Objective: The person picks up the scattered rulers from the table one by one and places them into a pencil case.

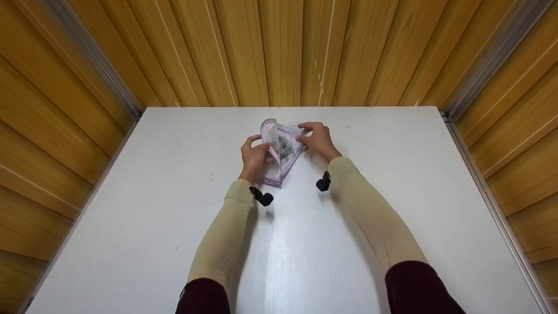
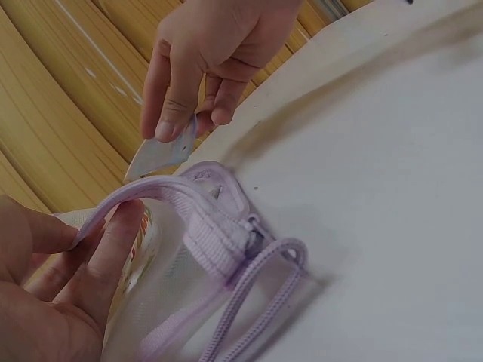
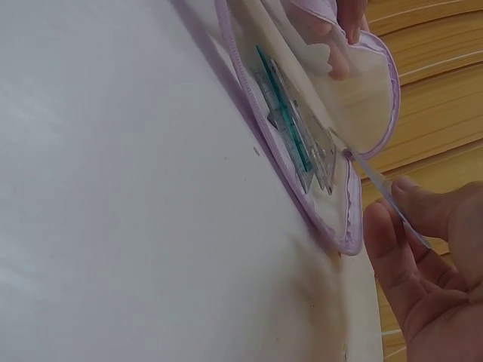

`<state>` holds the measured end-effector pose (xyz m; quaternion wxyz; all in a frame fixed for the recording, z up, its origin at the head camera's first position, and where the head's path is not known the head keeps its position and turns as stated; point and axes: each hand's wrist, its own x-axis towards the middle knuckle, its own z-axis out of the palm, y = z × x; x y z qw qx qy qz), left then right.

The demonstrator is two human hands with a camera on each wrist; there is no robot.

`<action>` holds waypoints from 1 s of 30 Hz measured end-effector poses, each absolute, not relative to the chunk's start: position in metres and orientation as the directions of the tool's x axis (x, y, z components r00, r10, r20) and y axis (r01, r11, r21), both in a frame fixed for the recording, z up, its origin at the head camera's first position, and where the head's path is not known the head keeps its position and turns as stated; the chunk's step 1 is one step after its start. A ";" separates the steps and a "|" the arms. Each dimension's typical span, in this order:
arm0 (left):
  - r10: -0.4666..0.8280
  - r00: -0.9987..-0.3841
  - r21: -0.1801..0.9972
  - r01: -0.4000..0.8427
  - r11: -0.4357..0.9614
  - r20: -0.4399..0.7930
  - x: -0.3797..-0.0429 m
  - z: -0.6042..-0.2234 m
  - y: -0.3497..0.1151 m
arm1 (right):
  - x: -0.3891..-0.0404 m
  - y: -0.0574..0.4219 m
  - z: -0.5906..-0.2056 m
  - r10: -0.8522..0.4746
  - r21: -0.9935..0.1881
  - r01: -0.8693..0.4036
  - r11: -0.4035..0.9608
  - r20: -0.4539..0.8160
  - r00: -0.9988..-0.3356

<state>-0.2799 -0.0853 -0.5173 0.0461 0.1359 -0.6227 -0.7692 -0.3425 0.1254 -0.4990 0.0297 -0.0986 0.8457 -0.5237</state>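
Note:
A see-through zip pouch (image 1: 273, 182) with lilac trim lies unzipped at the back middle of the table. My left hand (image 1: 253, 158) pinches the lilac edge of its raised flap between thumb and fingers. On the other side, my right hand (image 1: 319, 140) pinches a thin, flat, clear plastic piece (image 2: 160, 157) at the pouch's mouth. One end of that piece reaches the opening in the right wrist view; its exact kind cannot be told. Inside lie several clear flat plastic pieces (image 3: 321, 154), with a teal strip (image 3: 285, 113) among them. A lilac cord loop (image 2: 294, 256) hangs by the zip.
The white table (image 1: 144, 209) runs back to a yellow wood-panelled wall (image 1: 279, 52). Similar panels with metal rails (image 1: 488, 187) stand along both sides. A small black camera mount (image 1: 262, 197) sits on the left wrist, another (image 1: 323, 182) on the right.

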 end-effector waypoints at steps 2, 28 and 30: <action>-0.238 -0.960 0.968 -0.092 -0.232 -0.148 -0.281 -0.517 -0.085 | -0.342 0.122 -0.498 -0.197 -0.882 -0.142 0.450 0.057 -0.979; -0.253 -0.953 0.966 -0.106 -0.237 -0.167 -0.282 -0.516 -0.085 | -0.338 0.094 -0.504 -0.177 -0.855 -0.081 0.513 -0.013 -0.984; -0.248 -0.954 0.964 -0.104 -0.245 -0.166 -0.282 -0.516 -0.085 | -0.337 0.093 -0.505 -0.175 -0.851 -0.089 0.517 -0.003 -0.985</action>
